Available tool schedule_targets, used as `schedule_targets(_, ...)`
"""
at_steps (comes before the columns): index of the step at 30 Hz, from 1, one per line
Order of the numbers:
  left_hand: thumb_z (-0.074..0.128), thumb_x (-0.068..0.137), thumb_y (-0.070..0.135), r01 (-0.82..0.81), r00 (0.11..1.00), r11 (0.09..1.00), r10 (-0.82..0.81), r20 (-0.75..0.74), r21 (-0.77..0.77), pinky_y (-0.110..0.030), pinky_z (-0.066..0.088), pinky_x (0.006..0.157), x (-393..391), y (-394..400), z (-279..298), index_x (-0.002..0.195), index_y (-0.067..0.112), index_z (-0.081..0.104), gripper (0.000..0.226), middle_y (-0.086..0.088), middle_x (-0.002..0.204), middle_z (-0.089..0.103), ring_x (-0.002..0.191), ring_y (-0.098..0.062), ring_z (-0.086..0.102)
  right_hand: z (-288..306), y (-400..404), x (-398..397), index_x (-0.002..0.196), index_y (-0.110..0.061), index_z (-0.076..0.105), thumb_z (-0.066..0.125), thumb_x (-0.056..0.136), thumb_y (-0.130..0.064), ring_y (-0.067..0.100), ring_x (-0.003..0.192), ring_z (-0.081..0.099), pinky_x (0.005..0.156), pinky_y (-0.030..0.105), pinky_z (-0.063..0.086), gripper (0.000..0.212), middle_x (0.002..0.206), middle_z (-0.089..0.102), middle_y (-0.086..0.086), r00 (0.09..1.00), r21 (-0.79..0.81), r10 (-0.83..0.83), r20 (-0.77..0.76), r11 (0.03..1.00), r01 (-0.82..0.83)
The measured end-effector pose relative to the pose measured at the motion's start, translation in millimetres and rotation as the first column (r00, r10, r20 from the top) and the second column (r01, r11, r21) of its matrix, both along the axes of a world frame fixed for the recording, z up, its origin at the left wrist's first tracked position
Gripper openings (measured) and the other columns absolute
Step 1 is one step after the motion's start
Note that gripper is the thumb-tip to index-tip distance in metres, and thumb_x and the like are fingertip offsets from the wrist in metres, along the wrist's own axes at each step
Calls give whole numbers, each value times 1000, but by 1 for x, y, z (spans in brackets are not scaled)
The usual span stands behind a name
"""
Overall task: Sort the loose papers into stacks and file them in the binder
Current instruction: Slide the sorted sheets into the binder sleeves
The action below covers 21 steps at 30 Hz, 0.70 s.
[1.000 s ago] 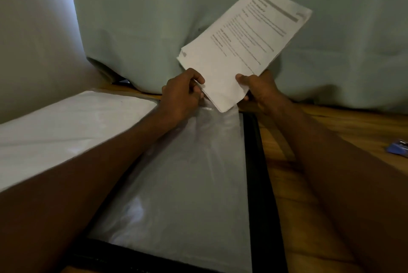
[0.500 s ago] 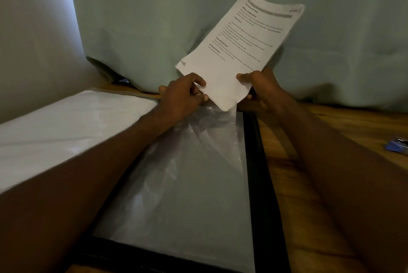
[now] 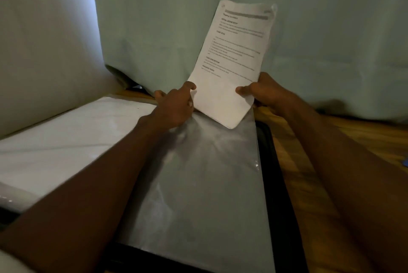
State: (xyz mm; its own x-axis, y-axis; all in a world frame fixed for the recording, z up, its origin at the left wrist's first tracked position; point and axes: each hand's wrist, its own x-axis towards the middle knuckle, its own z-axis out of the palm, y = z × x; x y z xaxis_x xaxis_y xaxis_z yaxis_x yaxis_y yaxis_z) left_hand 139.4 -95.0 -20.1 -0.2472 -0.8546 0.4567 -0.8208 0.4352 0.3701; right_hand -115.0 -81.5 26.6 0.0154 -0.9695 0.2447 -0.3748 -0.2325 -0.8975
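The left hand curls its fingers at the lower left edge of a stack of printed papers, the forefinger tip laid on the front sheet. The right hand pinches the lower right edge, thumb on the front and the other fingers hidden behind. The stack stands nearly upright, tilted a little to the right, its bottom corner dipping toward the mouth of a clear plastic sleeve. The top sheet is white and matte, with a grey bar across the head and black headings; "TASK GOAL" and "REQUIRED PROPS" can be made out, while the body text is too blurred to read. The sleeve is glossy and wrinkled near the hands, lying flat in an open black binder whose rounded border shows along its right side. To the left lies another shiny white page. The binder rests on a wooden floor with visible grain, before a pale green curtain.
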Motion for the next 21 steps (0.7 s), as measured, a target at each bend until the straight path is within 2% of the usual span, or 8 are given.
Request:
schedule_targets(5,57,89,2,-73,997,997,73,36,6,-42,17,98,6,-4,-4,136,31,44,57,6,92,69,97,-19,61,-6,3,-5,136,-16,60,70,92,0,22,103,68,67,28,58,48,120,70,2,996,84,53,70,995,-59)
schedule_targets(8,57,90,2,-110,993,994,111,-39,12,-43,20,100,9,-8,-6,130,34,47,52,6,91,71,96,-18,62,-13,-2,-12,131,-15,63,69,91,-2,25,87,65,50,24,44,43,117,74,8,987,142,97,128,983,-115)
schedule_targets(10,55,92,1,-105,990,994,107,-90,22,-35,21,91,9,-6,-6,128,33,49,49,5,94,70,94,-18,62,-24,-5,-16,130,-17,65,70,90,-6,22,91,68,56,24,47,42,117,75,3,970,193,112,218,969,-155)
schedule_targets(12,55,96,1,-96,990,994,101,-103,48,-24,22,76,6,-5,-5,130,29,50,45,2,100,69,93,-17,61,-36,-11,-21,129,-19,65,71,89,-7,22,107,68,80,30,53,43,124,73,1,960,201,114,257,965,-168)
schedule_targets(13,55,97,2,-94,990,994,100,-96,64,-22,23,71,6,-6,-5,131,27,51,43,1,103,68,94,-17,61,-38,-13,-23,127,-19,66,69,89,-5,22,106,68,79,28,52,41,124,73,2,950,187,115,291,967,-174)
schedule_targets(16,57,94,3,-112,992,993,114,-46,46,-34,30,93,14,-10,-6,126,29,56,41,6,102,68,101,-17,60,-39,-12,-20,113,-19,67,62,88,-1,13,79,65,47,18,36,31,104,75,-3,937,180,75,340,973,-144)
schedule_targets(18,59,91,4,-94,995,995,95,-41,37,-46,35,106,19,-16,-8,118,30,59,38,7,101,70,103,-17,62,-39,-11,-20,105,-17,67,58,86,2,11,73,63,42,17,31,28,95,71,-2,942,195,49,331,974,-119)
schedule_targets(21,61,92,4,-44,995,998,48,-89,49,-44,49,100,25,-20,-9,119,22,62,32,-3,111,73,107,-23,65,-38,-12,-17,94,-13,65,53,82,4,12,63,56,36,17,24,24,83,67,-1,958,204,30,286,975,-91)
